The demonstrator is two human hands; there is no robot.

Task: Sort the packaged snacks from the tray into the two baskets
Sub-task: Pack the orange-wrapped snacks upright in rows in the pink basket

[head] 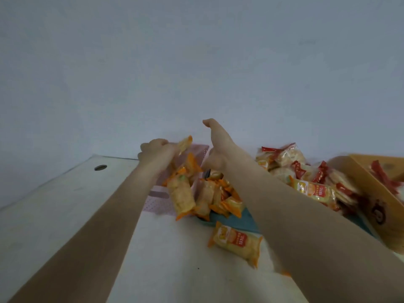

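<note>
The left hand is closed around one orange-ended packet. The packet sticks out of the fist toward the upper right, just above the pink basket. The right hand is just beside it in the centre of the frame, with the thumb pointing up and the fingers bent down behind the pink rim. It cannot be told if these fingers hold anything. Both forearms reach in long from the lower corners of the frame, and the wrists come near each other.

The step in hand seems to be putting this packet into the pink basket. The next move probably calls for the left fingers to open over the basket, so that the packet falls onto the heap of orange-ended packets there.

Under the right forearm a part of the teal tray shows. Right of centre lies a pile of red-ended packets, and at the right edge stands the brown basket with a few red-ended ones inside. One yellow packet lies alone on the white bench, lower centre, not yet sorted.
</note>
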